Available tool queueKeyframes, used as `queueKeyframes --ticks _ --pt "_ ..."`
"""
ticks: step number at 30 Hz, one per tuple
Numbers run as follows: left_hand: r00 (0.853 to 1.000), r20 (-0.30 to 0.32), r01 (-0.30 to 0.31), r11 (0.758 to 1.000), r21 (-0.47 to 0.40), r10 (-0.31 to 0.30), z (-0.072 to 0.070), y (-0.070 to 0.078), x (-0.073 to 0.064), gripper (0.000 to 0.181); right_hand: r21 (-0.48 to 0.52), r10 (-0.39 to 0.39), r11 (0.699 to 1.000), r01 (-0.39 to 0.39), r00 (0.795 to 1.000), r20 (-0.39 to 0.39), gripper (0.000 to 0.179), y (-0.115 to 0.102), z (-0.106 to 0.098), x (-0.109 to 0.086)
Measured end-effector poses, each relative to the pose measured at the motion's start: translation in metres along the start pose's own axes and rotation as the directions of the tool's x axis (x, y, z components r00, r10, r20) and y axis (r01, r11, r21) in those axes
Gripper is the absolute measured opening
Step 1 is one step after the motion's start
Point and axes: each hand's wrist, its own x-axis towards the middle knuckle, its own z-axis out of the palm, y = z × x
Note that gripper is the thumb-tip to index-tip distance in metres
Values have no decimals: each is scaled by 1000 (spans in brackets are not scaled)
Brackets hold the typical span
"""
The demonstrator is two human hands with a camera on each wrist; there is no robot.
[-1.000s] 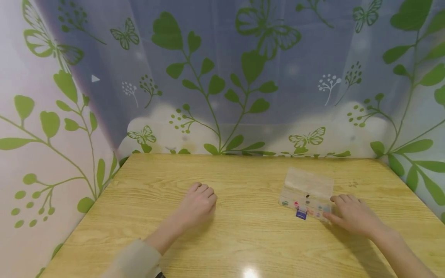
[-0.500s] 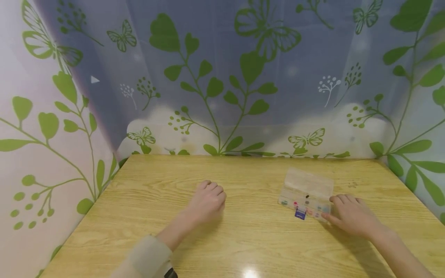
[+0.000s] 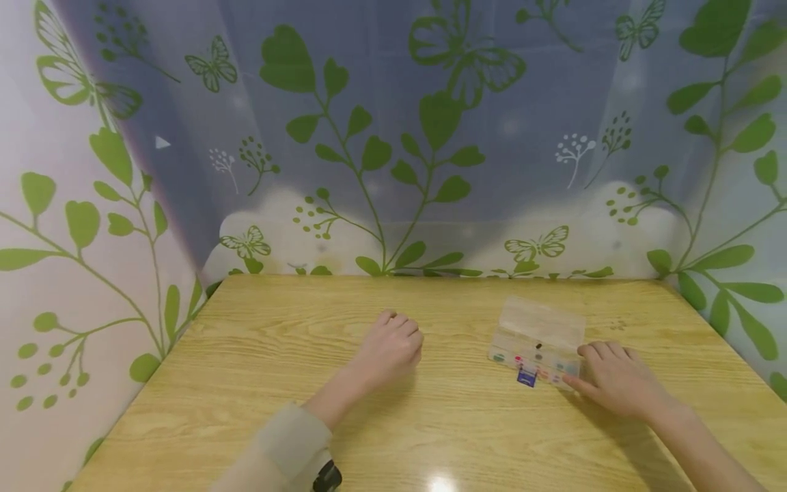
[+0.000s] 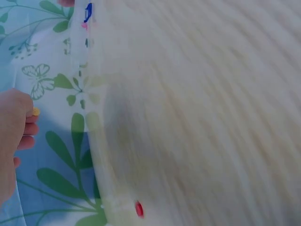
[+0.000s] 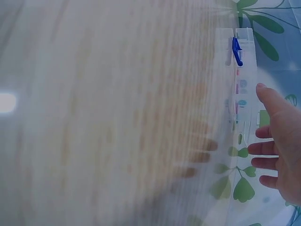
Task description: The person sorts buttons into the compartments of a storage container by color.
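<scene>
A clear plastic compartment box stands on the table with its lid raised, showing small coloured pieces inside and a blue latch at the front. My left hand, left of the box, pinches a small round yellow piece between thumb and finger; in the head view the hand hides it. At the box's right end, my right hand has its thumb and fingertips at the edge, fingers fairly straight in the right wrist view. Whether they touch the box I cannot tell. A small red piece lies on the table in the left wrist view.
The wooden table ends at a patterned cloth hanging behind and at both sides. A small dark piece shows in the middle of the box. A faint mark lies behind the right hand.
My left hand has moved to the right across the table, toward the box. The right hand stays at the box's end, and the view has shifted slightly.
</scene>
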Motion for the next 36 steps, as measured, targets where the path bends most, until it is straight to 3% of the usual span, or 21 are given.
queueKeyframes --ticks 18,32,36 --pt "1000 9 0 1000 4 -1 16 36 59 15 -25 19 1000 -19 1000 7 60 -2 -3 0" --pt "999 31 14 1000 3 -14 33 53 77 12 18 5 1000 -5 1000 11 59 -2 -2 0" --pt "997 73 26 1000 -4 -26 35 55 83 14 25 5 1000 -5 1000 5 58 -3 -4 -1"
